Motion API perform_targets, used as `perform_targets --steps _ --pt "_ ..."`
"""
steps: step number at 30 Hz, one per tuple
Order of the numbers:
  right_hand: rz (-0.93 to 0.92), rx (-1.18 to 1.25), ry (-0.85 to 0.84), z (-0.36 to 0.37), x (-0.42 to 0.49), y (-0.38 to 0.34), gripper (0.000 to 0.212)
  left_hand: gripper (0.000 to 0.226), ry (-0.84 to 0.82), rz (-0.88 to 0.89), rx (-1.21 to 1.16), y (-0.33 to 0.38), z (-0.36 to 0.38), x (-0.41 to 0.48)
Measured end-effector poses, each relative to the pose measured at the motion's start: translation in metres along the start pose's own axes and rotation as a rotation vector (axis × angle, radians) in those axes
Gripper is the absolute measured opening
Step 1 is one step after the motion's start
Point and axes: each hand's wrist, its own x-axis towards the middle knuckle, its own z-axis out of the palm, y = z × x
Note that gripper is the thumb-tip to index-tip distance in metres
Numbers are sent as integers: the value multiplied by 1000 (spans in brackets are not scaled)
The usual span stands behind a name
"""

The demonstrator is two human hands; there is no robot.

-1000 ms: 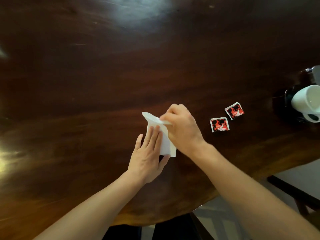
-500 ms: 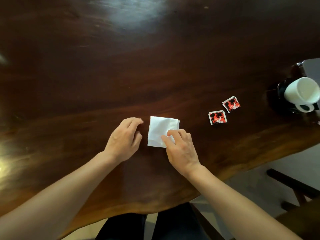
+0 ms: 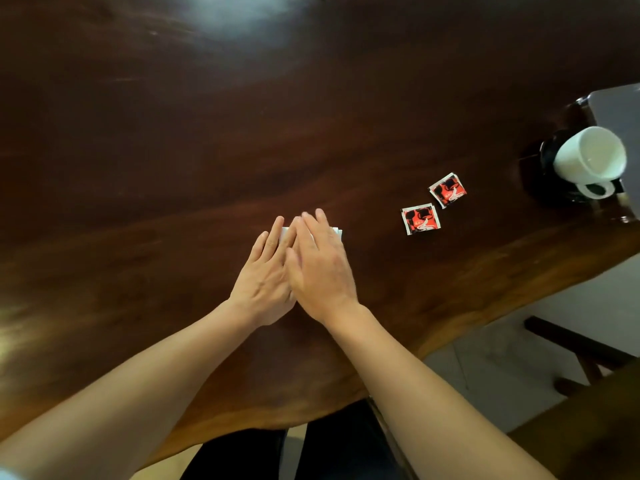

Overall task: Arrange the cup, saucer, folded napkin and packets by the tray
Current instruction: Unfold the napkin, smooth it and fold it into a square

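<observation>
Left hand (image 3: 265, 271): I see it flat and open, palm down, fingers pointing to 12 o'clock, pressing on the napkin.
Right hand (image 3: 320, 263): flat and open too, touching the left, gripping nothing.
Folded napkin (image 3: 337, 233): under both palms on the table (image 3: 156, 150); only its far edge shows.
Packets (image 3: 420, 218): 2, at 2 o'clock from my hands, near each other; the right hand is nearer.
Cup (image 3: 588, 157): farther along 2 o'clock, on a dark saucer (image 3: 549, 157), beside the tray (image 3: 620, 109).
Next move, my guess: slide the napkin toward 2 o'clock.

White napkin (image 3: 337, 233), red-black-white packets (image 3: 420, 218), white cup (image 3: 588, 157) on black saucer (image 3: 549, 157), dark brown table (image 3: 173, 168)
</observation>
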Motion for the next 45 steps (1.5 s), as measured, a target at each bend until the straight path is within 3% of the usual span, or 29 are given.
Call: perform_targets --steps 5,14,29,33,45 --pt "22 -114 -189 32 12 8 70 73 6 -12 3 0 6 0" --pt "53 -307 -166 41 -1 25 83 79 -8 -73 -13 -2 11 1" --pt "42 -158 -116 42 -7 46 67 66 19 -100 -31 0 12 2" --pt "59 -231 -144 38 -7 45 62 63 -24 -82 -50 -2 10 4" --pt "41 -449 -417 1 -10 61 81 75 -172 -26 30 -6 -17 10"
